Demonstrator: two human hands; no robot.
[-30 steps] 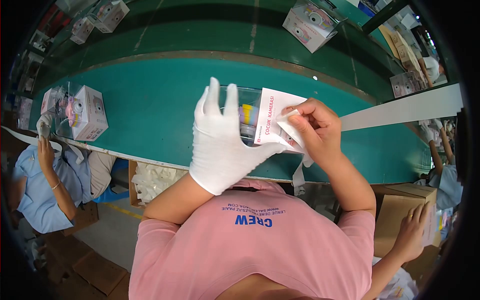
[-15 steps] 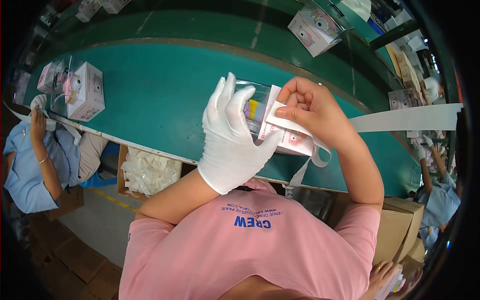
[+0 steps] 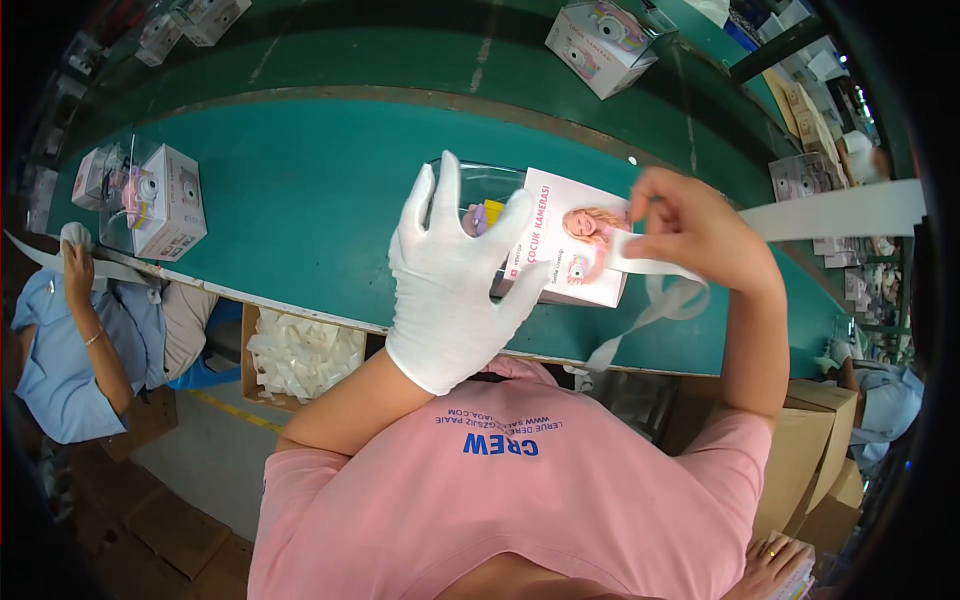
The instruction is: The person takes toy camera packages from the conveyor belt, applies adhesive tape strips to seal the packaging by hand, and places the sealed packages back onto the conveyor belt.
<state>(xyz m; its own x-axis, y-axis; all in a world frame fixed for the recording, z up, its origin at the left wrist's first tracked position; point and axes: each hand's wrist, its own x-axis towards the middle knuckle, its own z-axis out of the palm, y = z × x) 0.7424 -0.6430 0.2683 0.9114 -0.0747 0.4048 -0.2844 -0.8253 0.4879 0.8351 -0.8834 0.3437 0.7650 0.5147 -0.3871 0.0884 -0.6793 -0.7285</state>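
Observation:
My left hand (image 3: 447,275), in a white glove, grips a camera box (image 3: 590,210), its thumb and index finger on the box's left part. The box has a printed white and pink front, tilted, and a clear plastic part in which something yellow and purple shows. My right hand (image 3: 690,228) is bare and pinches a white strip (image 3: 655,267) at the box's right edge. The strip hangs in loops down to the table's front edge.
Other camera boxes stand at the left (image 3: 172,205) and at the back (image 3: 595,50). A carton of white scraps (image 3: 305,350) sits below the green table (image 3: 300,200). Co-workers' arms show at left (image 3: 105,360) and lower right (image 3: 775,565). A broad white band (image 3: 840,212) crosses at right.
My right hand has moved right with the strip, off the middle of the box front, so more of its print shows. My left hand remains on the box.

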